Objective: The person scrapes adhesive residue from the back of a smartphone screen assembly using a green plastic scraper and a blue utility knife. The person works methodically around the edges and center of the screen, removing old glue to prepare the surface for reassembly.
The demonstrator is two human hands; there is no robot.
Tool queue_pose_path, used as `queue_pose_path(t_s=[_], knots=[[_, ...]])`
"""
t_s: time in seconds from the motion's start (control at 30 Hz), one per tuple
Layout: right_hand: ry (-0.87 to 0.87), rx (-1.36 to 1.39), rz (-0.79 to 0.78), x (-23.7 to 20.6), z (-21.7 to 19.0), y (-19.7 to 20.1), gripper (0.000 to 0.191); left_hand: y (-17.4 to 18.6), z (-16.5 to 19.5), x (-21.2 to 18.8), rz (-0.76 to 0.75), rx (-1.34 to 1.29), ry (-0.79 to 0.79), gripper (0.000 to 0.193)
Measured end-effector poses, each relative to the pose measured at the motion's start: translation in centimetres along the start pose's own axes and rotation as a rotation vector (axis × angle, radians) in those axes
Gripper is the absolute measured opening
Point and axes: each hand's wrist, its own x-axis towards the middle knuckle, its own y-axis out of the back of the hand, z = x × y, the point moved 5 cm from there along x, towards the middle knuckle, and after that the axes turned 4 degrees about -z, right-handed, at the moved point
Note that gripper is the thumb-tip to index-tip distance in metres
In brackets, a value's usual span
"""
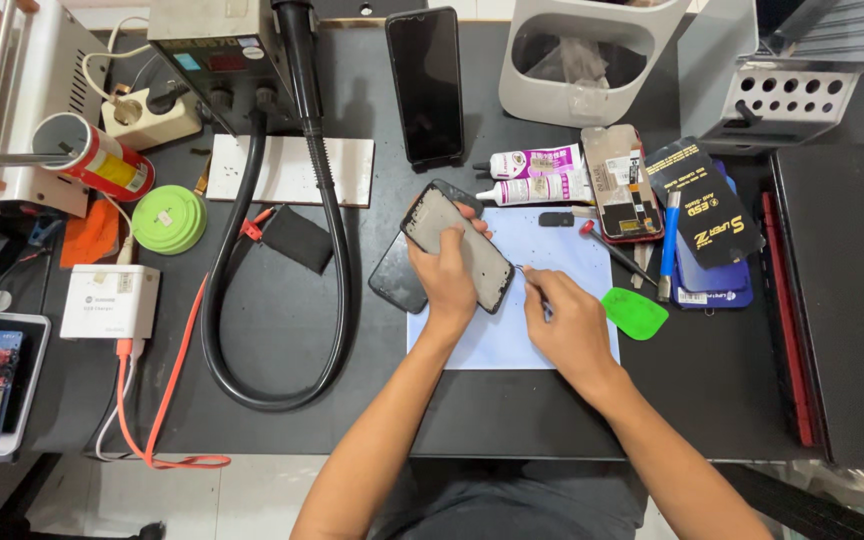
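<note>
The left hand [444, 272] is gripping a phone frame [457, 246] tilted above the pale sheet [512, 340] at desk centre, while the right hand [572, 325] is pinching a thin metal pick [532, 280], its tip nearing the frame's lower edge. Judging by this, edge cleaning or prying is under way, and the next move is calling for a steady, shallow stroke. The frame is showing a grey inner face with a dark rim; a second dark phone [392, 275] is lying beneath it.

Two glue tubes [537, 175] lie side by side near the desk's [512, 420] far edge, one dark phone [425, 85] stands upright there, one green pick [635, 312], one white sheet [562, 250] (under two hands [444, 272]).
</note>
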Motion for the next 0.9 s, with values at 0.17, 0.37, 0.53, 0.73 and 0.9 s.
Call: queue_pose_path(t_s=[0.17, 0.37, 0.53, 0.73, 0.9], knots=[[-0.125, 0.146, -0.027, 0.1, 1.0, 0.3, 0.020, 0.2, -0.3, 0.0, -0.008, -0.023, 0.026, 0.021], [-0.172, 0.094, -0.065, 0.2, 0.8, 0.3, 0.022, 0.2, -0.4, 0.2, -0.010, -0.026, 0.015, 0.022], [-0.119, 0.071, -0.054, 0.2, 0.5, 0.2, 0.020, 0.3, -0.7, 0.3, -0.021, -0.043, 0.006, 0.022], [-0.120, 0.058, -0.036, 0.0, 0.7, -0.1, 0.017, 0.3, -1.2, -0.1, -0.052, -0.053, 0.017, 0.021], [-0.164, 0.114, -0.028, 0.1, 1.2, 0.4, 0.021, 0.2, -1.2, -0.1, -0.024, -0.066, 0.018, 0.022]])
